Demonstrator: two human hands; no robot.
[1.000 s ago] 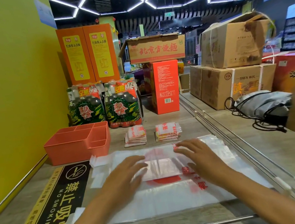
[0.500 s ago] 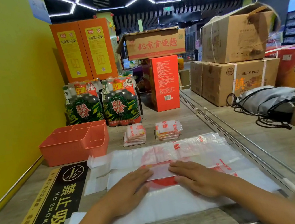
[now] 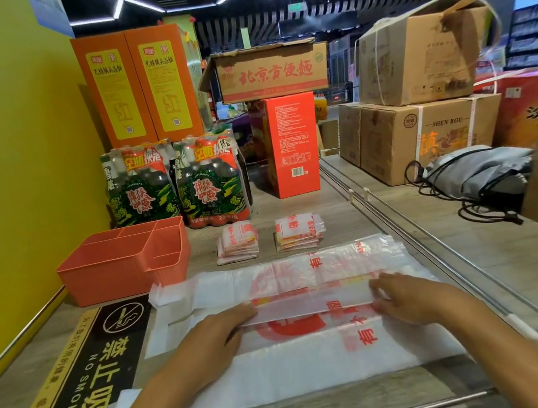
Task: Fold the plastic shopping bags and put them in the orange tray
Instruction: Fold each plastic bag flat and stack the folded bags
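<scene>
From the head camera, both hands lie flat on a clear plastic shopping bag [image 3: 309, 302] printed in red, which is spread across the wooden counter [image 3: 348, 213] straight in front of the person. The left hand [image 3: 210, 336] has its fingers straight and pressing down on the left end of a narrow folded strip of the bag, holding nothing in a curl. The right hand [image 3: 409, 301] presses the right end of the same strip with fingers likewise extended and slightly spread. Between the two hands the folded strip runs level, with a red circle of print showing under it just toward the person. Beyond the fingertips the unfolded far half of the bag stretches across the counter, its handles reaching out past the left hand. More white plastic lies under both wrists, toward the counter's near edge. Farther out from the left hand, past the bag's handles, stands the orange tray [image 3: 111, 274], divided into compartments, and nothing can be seen in it from here. Straight ahead of the hands, just beyond the bag's far edge, sit two small stacks of folded bags [image 3: 236, 243], side by side on the counter and not in the tray. Left of the left forearm a black no-smoking sign [image 3: 79, 386] lies on the counter. Behind the tray stand packs of green bottles [image 3: 175, 189].
</scene>
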